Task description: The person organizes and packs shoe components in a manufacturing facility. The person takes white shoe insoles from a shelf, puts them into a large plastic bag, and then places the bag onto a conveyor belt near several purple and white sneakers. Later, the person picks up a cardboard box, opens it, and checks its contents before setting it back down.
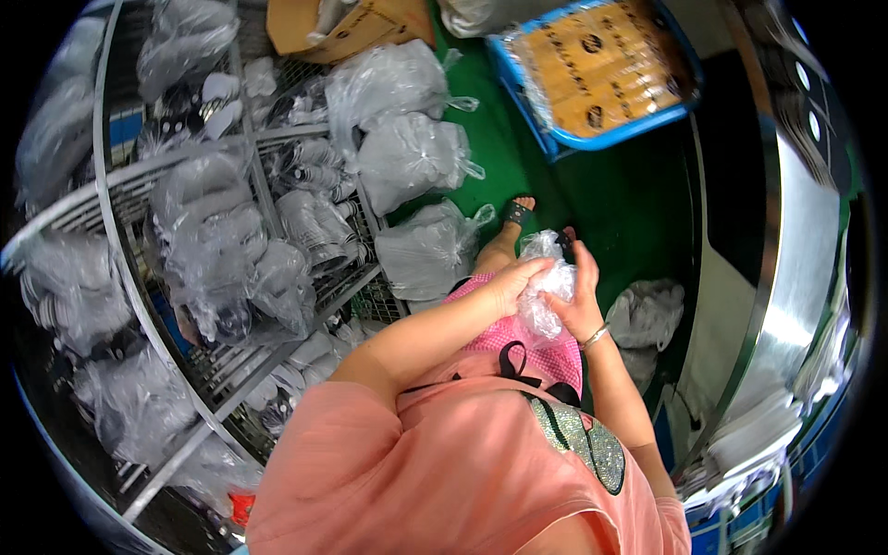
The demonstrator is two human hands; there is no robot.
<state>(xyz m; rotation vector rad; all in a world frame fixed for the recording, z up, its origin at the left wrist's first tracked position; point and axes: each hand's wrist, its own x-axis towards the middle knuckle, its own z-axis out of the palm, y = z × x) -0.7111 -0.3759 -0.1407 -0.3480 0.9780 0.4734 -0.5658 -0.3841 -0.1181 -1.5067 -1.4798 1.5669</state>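
Observation:
In front of my body I hold a crumpled clear plastic bag (pixel 542 313), bunched up between both hands. My left hand (pixel 515 283) grips it from the left, its fingers closed on the plastic. On the other side my right hand (pixel 580 298) has its thumb pressed against the bag and its fingers curved around the edge. A bracelet circles the right wrist. Whether anything lies inside the bunched plastic, I cannot tell.
Metal wire shelving (pixel 199 393) at left carries many clear bags of grey parts. More filled bags (pixel 412 166) stand beside it on the green floor (pixel 486 111). A blue crate (pixel 583 141) with wrapped brown cartons is far right. A white bag (pixel 646 314) lies near a metal-edged counter (pixel 782 268).

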